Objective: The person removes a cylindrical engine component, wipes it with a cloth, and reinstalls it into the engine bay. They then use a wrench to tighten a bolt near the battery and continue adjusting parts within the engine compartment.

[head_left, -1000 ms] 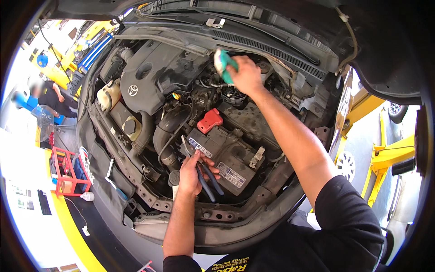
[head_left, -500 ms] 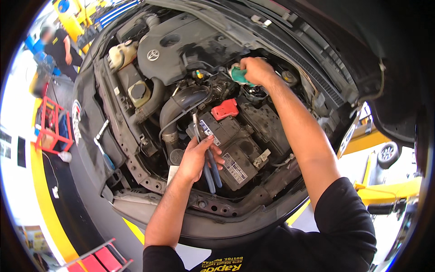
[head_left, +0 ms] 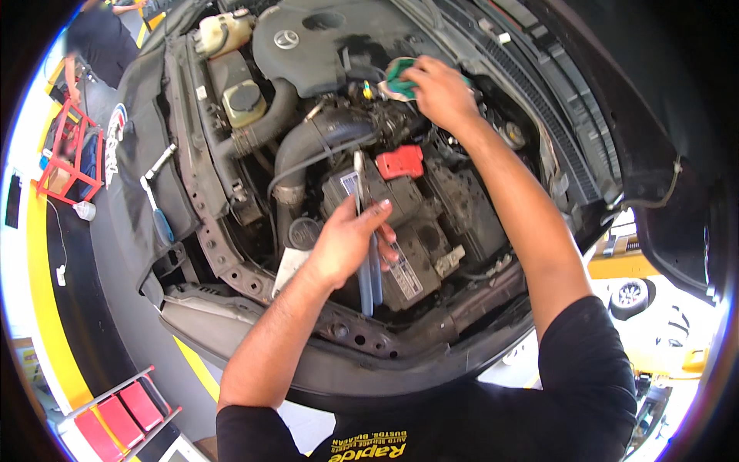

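Note:
Over the car battery (head_left: 416,239), my left hand (head_left: 352,242) is closed around a pair of pliers (head_left: 370,281) with blue handles. Their metal jaws point up toward the engine. My right hand (head_left: 444,91) reaches deeper into the bay, fingers pressed on a green and white rag (head_left: 399,81). That rag lies against the right edge of the dark engine cover (head_left: 327,46). A red terminal cover (head_left: 400,162) sits at the battery's far side. Just left of it runs a thick black intake hose (head_left: 308,146).
A ratchet with a blue handle (head_left: 160,219) lies on the dark fender cover (head_left: 135,169) at left. Coolant and fluid reservoirs (head_left: 245,102) stand along the bay's left side. A red cart (head_left: 73,154) is on the floor near another person (head_left: 104,42). The raised hood (head_left: 608,92) hangs at right.
My right hand and the rag have shifted up and left onto the engine cover's edge. The pliers stay in my left hand. The whole view has shifted, and the other person appears nearer.

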A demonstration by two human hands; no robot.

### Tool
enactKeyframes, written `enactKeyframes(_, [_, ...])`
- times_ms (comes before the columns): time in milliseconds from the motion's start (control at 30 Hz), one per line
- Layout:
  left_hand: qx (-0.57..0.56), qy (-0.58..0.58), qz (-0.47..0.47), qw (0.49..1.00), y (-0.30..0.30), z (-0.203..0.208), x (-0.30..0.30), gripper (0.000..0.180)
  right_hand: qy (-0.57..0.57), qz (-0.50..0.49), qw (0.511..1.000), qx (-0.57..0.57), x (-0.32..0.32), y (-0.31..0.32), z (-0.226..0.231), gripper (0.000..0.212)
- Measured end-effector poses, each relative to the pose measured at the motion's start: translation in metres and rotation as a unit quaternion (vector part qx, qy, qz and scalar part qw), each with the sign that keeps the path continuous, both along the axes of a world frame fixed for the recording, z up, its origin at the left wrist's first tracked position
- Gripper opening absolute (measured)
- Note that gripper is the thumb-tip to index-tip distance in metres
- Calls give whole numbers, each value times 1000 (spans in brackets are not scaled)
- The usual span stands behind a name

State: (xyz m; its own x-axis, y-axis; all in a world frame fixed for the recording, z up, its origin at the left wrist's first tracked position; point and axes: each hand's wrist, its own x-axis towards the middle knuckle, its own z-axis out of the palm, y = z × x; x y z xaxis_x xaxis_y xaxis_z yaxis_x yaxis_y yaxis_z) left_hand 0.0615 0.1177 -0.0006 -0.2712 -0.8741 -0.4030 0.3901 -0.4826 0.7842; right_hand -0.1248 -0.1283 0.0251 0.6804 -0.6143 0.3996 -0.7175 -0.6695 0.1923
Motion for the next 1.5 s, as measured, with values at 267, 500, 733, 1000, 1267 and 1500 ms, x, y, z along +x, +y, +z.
enactKeyframes(267, [-2, -45, 1, 999, 5, -6, 8, 30, -87, 64, 985, 132, 2, 39, -7, 28])
enactKeyframes(500, [-8, -65, 12, 998, 4, 6, 1, 32, 51, -70, 977, 196, -106, 110, -67, 49])
enactKeyframes(733, [-34, -116, -5, 993, 6, 1, 7, 31, 66, -50, 964, 251, -134, 148, -63, 46])
enactKeyframes(1000, [-30, -123, -12, 992, -3, -3, 0, 28, -175, -121, 896, 390, -17, 97, -88, 53])
enactKeyframes(1267, [-9, -109, 15, 994, 0, -8, 15, 28, -139, -14, 965, 221, 4, 109, -110, 41])
enactKeyframes(1500, [3, -94, -9, 996, 1, -13, 19, 29, -39, -118, 906, 405, 5, 117, -68, 52])
